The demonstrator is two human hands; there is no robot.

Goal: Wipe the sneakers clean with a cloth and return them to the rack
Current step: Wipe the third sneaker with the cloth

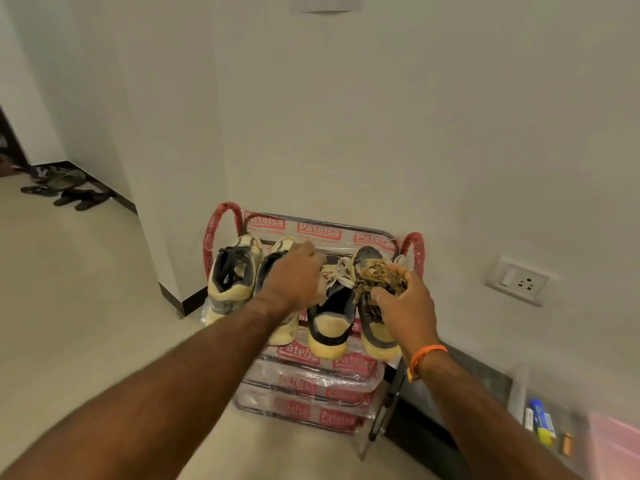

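Observation:
Several worn yellow-and-grey sneakers stand side by side on the top shelf of a plastic-wrapped shoe rack [311, 379], toes to the wall. My left hand [294, 278] lies over the second sneaker [285, 332], fingers curled down round its upper, beside the leftmost sneaker [235, 271]. My right hand [405, 306] grips a crumpled brown patterned cloth [375, 275] and holds it on the laces of the rightmost sneaker [377, 334]. The third sneaker [332, 317], with white laces, stands between my hands.
The rack stands against a cream wall beside a protruding corner. A wall socket [517, 280] is to the right. A clear box [540, 420] with small items sits on the floor at bottom right. Dark sandals [69, 192] lie far left on the floor.

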